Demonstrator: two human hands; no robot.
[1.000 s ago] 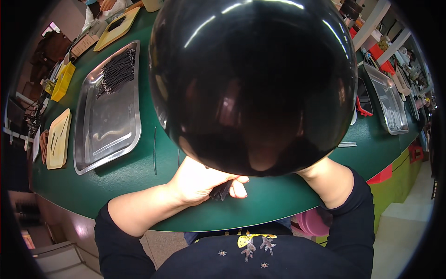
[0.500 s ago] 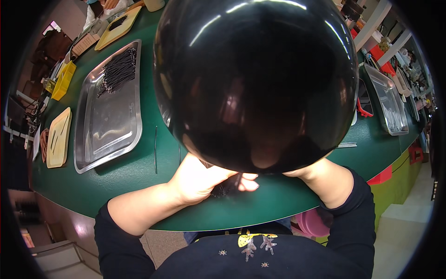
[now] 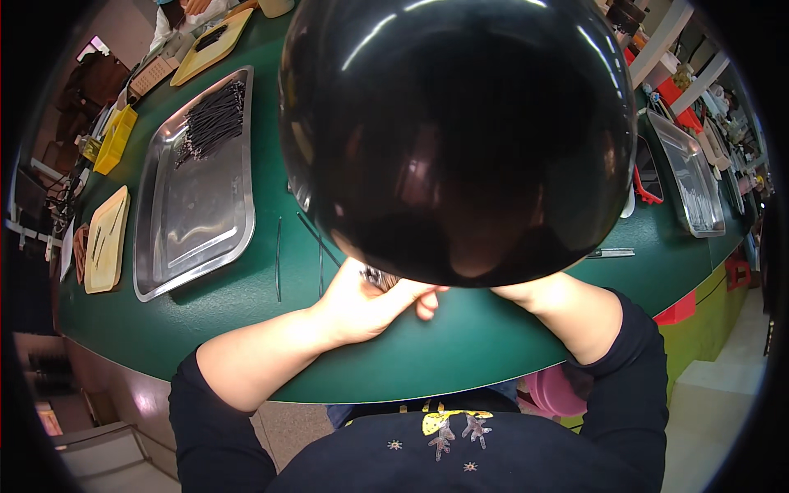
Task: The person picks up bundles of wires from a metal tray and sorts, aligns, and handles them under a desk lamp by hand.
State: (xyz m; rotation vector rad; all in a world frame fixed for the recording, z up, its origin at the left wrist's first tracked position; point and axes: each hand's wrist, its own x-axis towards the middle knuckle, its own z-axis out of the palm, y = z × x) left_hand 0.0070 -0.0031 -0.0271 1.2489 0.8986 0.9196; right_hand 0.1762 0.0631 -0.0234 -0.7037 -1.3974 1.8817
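Observation:
A large glossy black dome (image 3: 460,148) blocks the view of much of the work in front of me. My left hand (image 3: 362,306) is closed round a bundle of thin black wires (image 3: 380,278), whose ends poke out above the thumb. One longer black wire (image 3: 319,238) slants from beside this hand toward the upper left. My right hand (image 3: 526,291) reaches under the dome's lower right edge; its fingers are hidden, as is anything they hold. Left of my hands, two loose black wires (image 3: 279,259) lie on the green table (image 3: 394,374).
A steel tray (image 3: 193,238) on the left holds a heap of black wires (image 3: 214,122). Beyond it are a cream tray (image 3: 107,246) and a yellow bin (image 3: 115,141). At right lie metal tools (image 3: 612,253), a red-edged phone (image 3: 648,172) and another steel tray (image 3: 690,177).
The dark strands hanging below my left hand have gone from view. The bundle's ends now show above its thumb, and a long wire slants out at upper left. The left hand has risen slightly.

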